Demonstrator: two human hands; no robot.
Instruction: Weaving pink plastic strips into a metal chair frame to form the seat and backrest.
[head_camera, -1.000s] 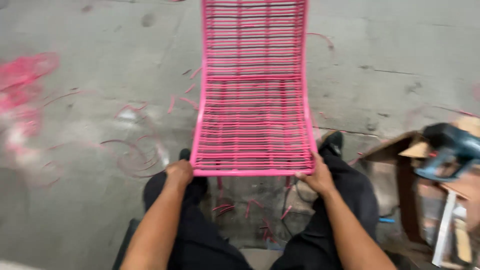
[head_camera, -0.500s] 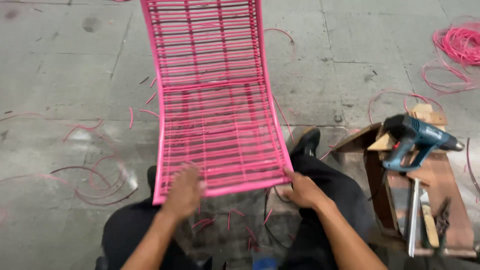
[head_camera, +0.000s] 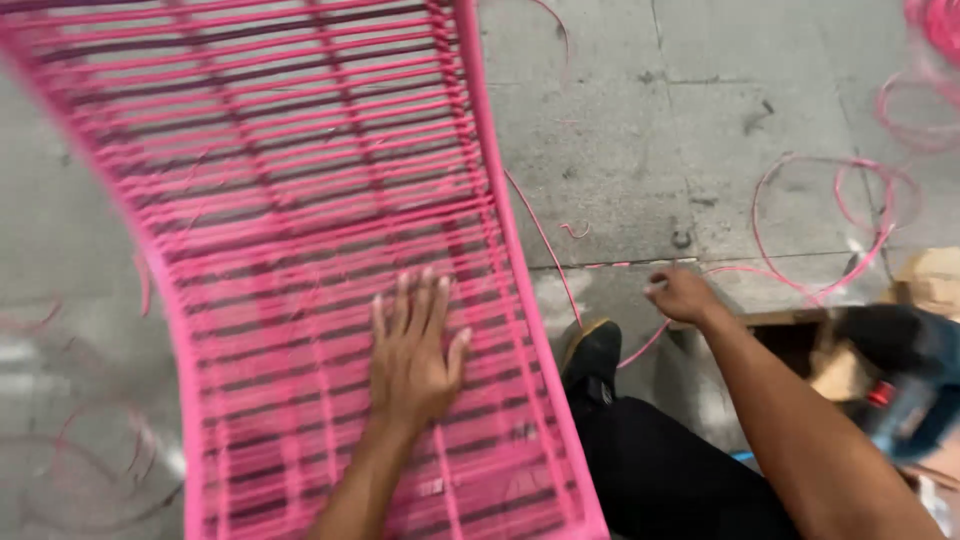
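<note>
The light is bright and even, with only soft shadows on the grey floor (head_camera: 720, 120). Much is blurry: the pink chair frame (head_camera: 300, 200) smears at the left, and the tool (head_camera: 915, 385) at the right is fuzzy.

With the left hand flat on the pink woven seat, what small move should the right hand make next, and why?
Probably close the right hand on the loose pink cord beside the shoe. That hand is off the seat and hovers at the cord, while the left hand lies flat on the weave, steadying it.
</note>
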